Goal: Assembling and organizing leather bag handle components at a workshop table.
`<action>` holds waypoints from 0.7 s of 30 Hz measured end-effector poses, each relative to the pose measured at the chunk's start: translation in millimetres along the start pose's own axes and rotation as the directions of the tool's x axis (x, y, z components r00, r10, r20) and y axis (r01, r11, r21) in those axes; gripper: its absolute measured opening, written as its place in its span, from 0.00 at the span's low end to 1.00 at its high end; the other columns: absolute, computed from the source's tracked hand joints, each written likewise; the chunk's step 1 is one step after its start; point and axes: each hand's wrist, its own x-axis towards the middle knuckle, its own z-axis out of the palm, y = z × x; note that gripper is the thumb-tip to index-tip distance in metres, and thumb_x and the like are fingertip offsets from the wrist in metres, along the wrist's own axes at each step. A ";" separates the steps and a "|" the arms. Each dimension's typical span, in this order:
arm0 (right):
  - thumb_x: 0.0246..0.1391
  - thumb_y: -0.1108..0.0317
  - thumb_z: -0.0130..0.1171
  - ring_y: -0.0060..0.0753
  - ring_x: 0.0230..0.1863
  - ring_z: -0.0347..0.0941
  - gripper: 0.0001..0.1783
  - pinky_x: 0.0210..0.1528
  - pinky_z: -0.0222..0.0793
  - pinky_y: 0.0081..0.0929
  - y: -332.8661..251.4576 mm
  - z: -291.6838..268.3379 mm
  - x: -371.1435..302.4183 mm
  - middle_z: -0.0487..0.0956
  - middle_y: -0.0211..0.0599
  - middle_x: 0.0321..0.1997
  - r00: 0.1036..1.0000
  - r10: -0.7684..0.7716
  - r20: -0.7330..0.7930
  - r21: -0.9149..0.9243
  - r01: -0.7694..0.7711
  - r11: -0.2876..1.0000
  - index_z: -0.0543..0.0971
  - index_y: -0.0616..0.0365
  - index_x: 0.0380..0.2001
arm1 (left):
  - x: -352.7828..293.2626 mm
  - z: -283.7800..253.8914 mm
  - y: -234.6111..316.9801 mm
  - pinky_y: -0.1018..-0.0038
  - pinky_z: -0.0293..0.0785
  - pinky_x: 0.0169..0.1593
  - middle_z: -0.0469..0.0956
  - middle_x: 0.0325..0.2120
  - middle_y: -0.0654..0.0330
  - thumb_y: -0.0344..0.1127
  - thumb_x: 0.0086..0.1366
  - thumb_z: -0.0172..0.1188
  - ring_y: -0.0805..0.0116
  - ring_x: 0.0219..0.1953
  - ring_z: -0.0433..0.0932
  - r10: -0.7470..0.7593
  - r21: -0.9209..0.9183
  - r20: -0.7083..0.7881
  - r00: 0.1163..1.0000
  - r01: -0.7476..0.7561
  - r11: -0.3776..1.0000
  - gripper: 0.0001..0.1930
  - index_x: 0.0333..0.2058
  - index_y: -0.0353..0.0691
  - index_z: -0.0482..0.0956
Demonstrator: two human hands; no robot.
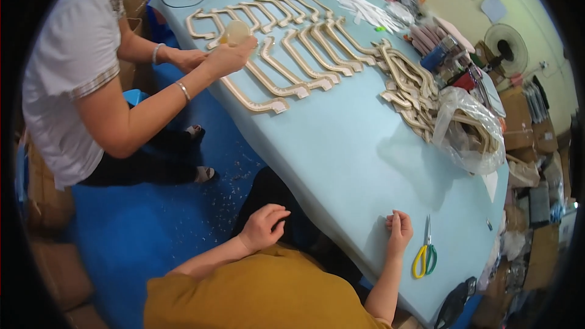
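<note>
My left hand point(265, 226) hovers near my lap beside the table's near edge, its fingers loosely bent, the thumb apart and nothing held. On the light blue table point(347, 170), my right hand point(399, 231) rests with its fingers curled in, and no object shows in it. Just to its right lies a pair of scissors point(427, 246), blades pointing away, one handle loop yellow and the other green. Farther off, several bent beige strips point(277, 107) are laid out in two rows. More such strips point(407, 82) form a heap by a clear plastic bag point(466, 146).
A co-worker point(67, 73) stands at the left, holding a pale round roll point(237, 33) over the strips. White strips point(368, 11) lie at the far end. A fan point(504, 49) and cardboard boxes point(518, 116) stand to the right. A black object point(454, 304) sits near the front corner.
</note>
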 end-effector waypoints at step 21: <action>0.57 0.71 0.57 0.16 0.25 0.69 0.06 0.29 0.66 0.15 15.2 2.4 -0.1 0.75 0.28 0.26 0.995 -0.036 -0.096 -0.044 0.032 0.999 0.73 0.60 0.30 | 133.6 55.9 14.6 0.65 0.75 0.40 0.74 0.41 0.53 0.25 0.49 0.59 0.54 0.38 0.76 0.218 -0.010 -0.078 0.973 -0.220 0.976 0.17 0.41 0.41 0.78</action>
